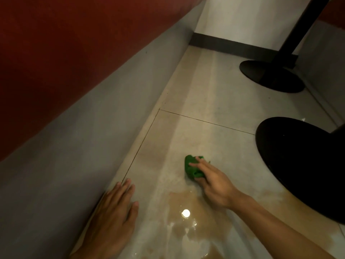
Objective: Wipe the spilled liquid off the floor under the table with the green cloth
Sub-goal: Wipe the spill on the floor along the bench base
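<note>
- The left hand (115, 212) lies flat, palm down, with straight fingers a little spread.
- The right hand (214, 186) is stretched forward, its fingers and thumb gripping the green cloth (191, 166).

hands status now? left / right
Left hand: open, flat on the floor, holding nothing.
Right hand: gripping the green cloth against the floor.

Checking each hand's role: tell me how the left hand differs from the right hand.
The left hand lies flat with fingers straight; the right hand grips the green cloth. The left hand holds nothing, beside the grey wall; the right hand is nearer the black table base. Both are down at the floor.
</note>
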Demonstrator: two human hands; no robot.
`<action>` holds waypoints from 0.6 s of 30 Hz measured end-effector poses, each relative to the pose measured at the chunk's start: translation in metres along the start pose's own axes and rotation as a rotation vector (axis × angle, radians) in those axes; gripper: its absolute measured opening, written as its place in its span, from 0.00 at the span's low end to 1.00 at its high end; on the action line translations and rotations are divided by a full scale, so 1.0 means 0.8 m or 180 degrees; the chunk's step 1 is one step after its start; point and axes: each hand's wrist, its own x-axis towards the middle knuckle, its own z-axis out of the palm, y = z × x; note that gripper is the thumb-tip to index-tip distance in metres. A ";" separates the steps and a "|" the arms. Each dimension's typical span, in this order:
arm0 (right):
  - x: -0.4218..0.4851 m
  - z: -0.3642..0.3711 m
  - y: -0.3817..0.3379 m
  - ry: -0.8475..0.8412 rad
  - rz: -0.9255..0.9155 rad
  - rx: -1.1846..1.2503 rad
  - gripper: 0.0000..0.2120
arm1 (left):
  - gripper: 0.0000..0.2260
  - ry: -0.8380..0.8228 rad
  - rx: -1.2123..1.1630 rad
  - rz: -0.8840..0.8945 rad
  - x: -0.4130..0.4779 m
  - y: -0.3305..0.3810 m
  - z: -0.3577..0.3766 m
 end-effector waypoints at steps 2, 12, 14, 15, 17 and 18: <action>-0.012 -0.010 -0.003 -0.0105 0.0081 0.0537 0.16 | 0.25 0.0021 0.0001 -0.0044 0.002 0.003 -0.001; 0.016 -0.076 0.086 0.1428 0.1343 0.0644 0.16 | 0.27 0.0036 0.0127 -0.0061 0.020 0.013 0.010; 0.038 -0.061 0.110 0.0989 0.1469 0.0211 0.18 | 0.26 0.0039 0.0181 -0.0071 0.020 0.013 0.011; 0.052 -0.051 0.114 0.0828 0.1444 0.0098 0.19 | 0.26 0.0050 0.0189 -0.0060 0.020 0.012 0.009; 0.081 -0.035 0.100 0.0730 0.1340 0.0067 0.21 | 0.25 0.0031 0.0162 -0.0029 0.021 0.009 0.007; 0.094 -0.028 0.085 0.0715 0.1214 0.0052 0.21 | 0.25 -0.0002 0.0152 -0.0031 0.021 0.008 0.006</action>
